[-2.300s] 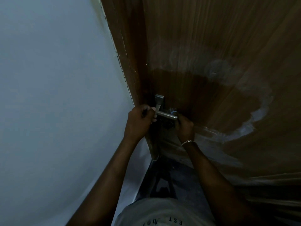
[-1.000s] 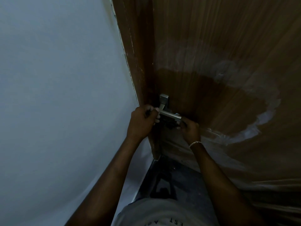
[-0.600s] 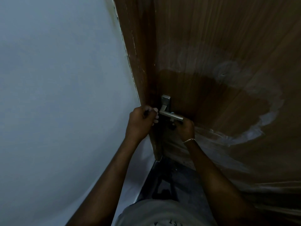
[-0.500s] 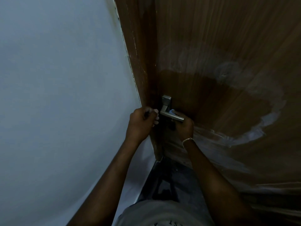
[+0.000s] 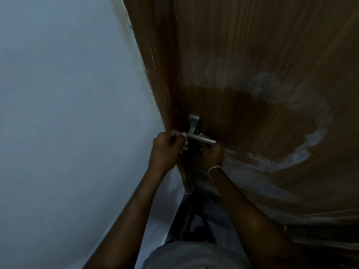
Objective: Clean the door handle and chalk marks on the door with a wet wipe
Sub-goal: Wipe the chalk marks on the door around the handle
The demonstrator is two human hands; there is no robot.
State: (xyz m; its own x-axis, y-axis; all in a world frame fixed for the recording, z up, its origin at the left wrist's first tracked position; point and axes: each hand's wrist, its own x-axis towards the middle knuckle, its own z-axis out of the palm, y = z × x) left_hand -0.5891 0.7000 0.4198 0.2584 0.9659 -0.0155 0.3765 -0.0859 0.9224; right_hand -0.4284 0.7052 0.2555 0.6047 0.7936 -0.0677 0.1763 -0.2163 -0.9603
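Left of frame: plain pale wall (image 5: 68,113), nothing on it.

Centre, slightly left: left hand (image 5: 167,150) curled into a fist at the door's edge, fingers pressed together against the near end of the door handle (image 5: 201,138). Pale patches at the fingertips; cannot tell whether that is wipe or nails.

Centre: handle is a metal lever, roughly level, on a plate at the left margin of the door (image 5: 272,55).

Just right of centre: right hand (image 5: 211,155) sits under the lever's free end, fingers wrapped upward around it; a bracelet (image 5: 214,168) shows at the wrist. The wet wipe is not clearly visible; probably inside one of the hands, but the dim light hides it.

Right half: a dark damp zone around the handle, bordered by a pale arc of chalk marks (image 5: 310,140) sweeping to the right and lower right. More smears run below.

Judgement: handle cleaning is under way; chalk is mostly left.

Risks:
- Downward force on the lever could unlatch and swing the door.
- Wipe loaded with chalk would smear the residue wider.
- Wet metal may slip in the grasp.
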